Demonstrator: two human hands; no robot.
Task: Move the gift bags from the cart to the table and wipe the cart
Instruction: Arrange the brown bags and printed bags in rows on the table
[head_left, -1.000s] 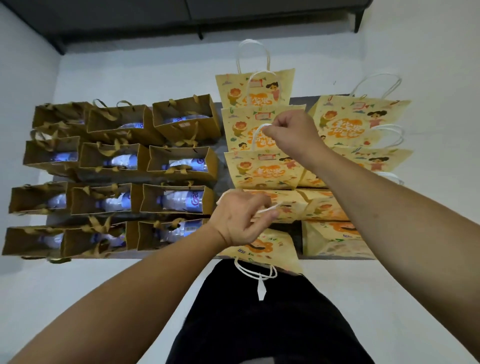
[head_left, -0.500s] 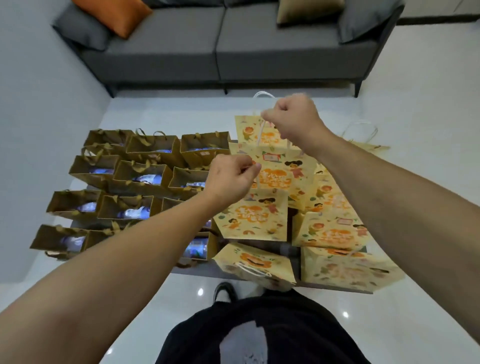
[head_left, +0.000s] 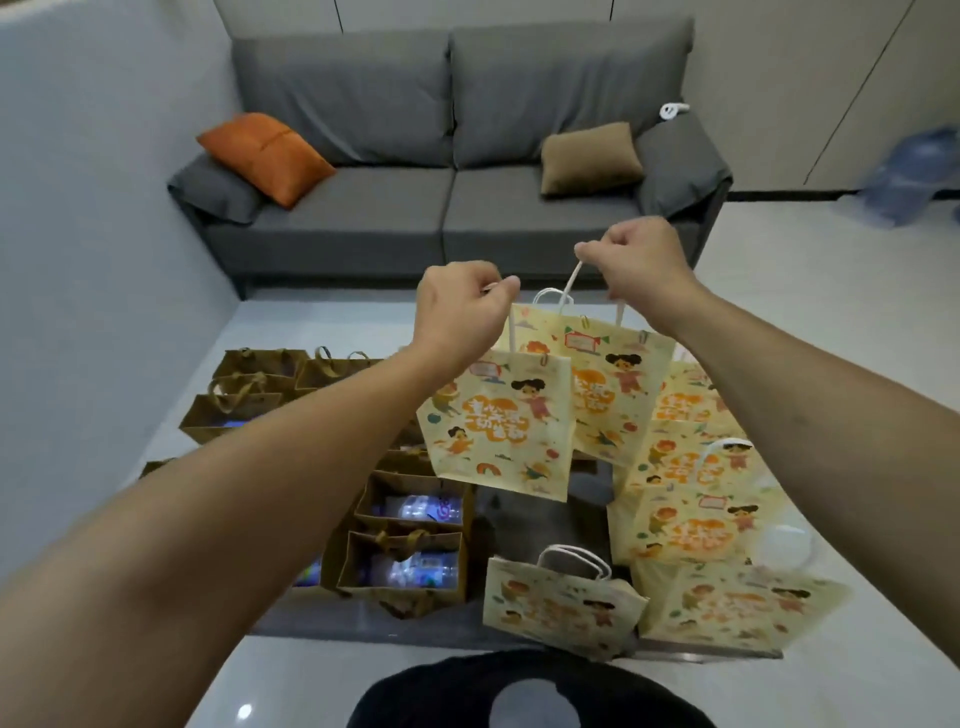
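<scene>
Bags held aloft: left hand (head_left: 460, 306) pinches handle of front yellow bag (head_left: 498, 426), right hand (head_left: 636, 265) of rear yellow bag (head_left: 613, 395). Best carried level, clear of brown bags (head_left: 410, 561).

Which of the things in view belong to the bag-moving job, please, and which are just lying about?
Job: left hand and right hand, each holding a yellow gift bag; brown gift bags; cart.
Lying about: sofa, orange cushion, brown cushion.
</scene>
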